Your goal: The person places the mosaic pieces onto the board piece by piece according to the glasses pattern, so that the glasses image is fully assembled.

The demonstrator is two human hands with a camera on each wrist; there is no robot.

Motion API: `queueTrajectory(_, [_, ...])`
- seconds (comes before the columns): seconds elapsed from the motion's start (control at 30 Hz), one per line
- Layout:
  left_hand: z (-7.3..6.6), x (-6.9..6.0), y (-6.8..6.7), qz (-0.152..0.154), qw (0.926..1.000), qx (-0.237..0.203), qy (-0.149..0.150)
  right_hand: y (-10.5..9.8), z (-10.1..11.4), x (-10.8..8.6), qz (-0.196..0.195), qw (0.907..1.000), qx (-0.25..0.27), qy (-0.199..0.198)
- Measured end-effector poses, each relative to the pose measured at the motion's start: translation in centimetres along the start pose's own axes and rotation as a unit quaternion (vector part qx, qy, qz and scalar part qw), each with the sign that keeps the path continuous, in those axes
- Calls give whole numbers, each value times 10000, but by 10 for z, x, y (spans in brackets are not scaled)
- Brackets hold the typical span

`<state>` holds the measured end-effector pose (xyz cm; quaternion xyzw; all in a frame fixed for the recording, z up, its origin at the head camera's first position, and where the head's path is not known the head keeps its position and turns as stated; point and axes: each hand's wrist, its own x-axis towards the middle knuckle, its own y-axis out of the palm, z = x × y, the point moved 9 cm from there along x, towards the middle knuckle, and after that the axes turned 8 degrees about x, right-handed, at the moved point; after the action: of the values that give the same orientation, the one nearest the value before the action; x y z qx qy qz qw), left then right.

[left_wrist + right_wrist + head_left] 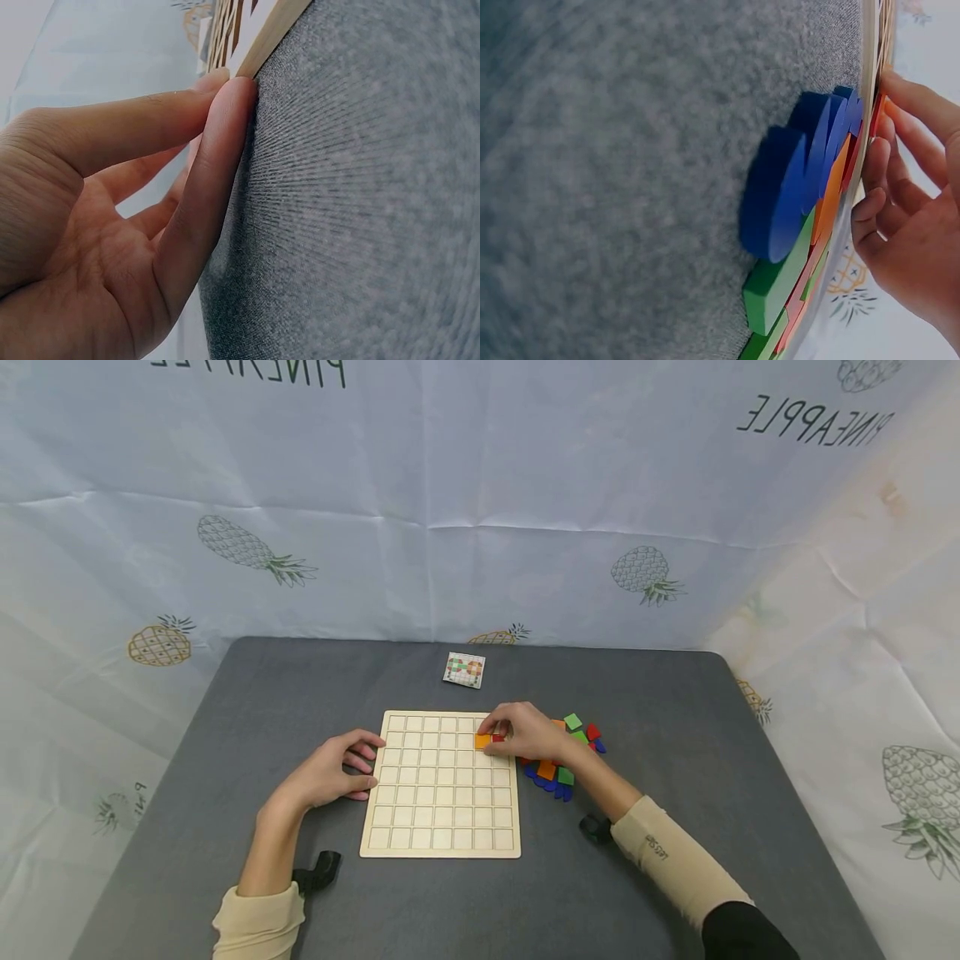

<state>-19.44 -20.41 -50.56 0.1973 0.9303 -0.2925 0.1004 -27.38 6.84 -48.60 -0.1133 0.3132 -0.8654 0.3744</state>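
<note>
A pale wooden grid board lies on the grey table. At its left edge my left hand touches the rim with thumb and fingers; in the left wrist view the left hand has its fingertips at the board's corner. Over the upper right of the board, my right hand pinches an orange piece, with a red piece beside it under the fingers. The right wrist view shows the right hand at the board's edge, its fingertips partly hidden.
Right of the board lies a loose pile of blue, green, orange and red pieces, close under my right forearm. A small patterned card lies behind the board. Dark objects sit near both wrists. A pineapple-print cloth hangs behind the table.
</note>
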Motion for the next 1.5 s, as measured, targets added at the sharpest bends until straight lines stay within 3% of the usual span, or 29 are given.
queueTrajectory(0.6, [-1, -3, 0, 7, 10000, -57, 77, -5, 0, -5, -115, 9999, 5, -3])
queueTrajectory(1.07, [-2, -3, 1, 14, 9999, -106, 47, -41, -20, -24, -506, 9982, 63, 320])
queueTrajectory(1.5, [0, -2, 2, 48, 9998, -204, 24, -71, -53, -58, -866, 9939, 154, 667])
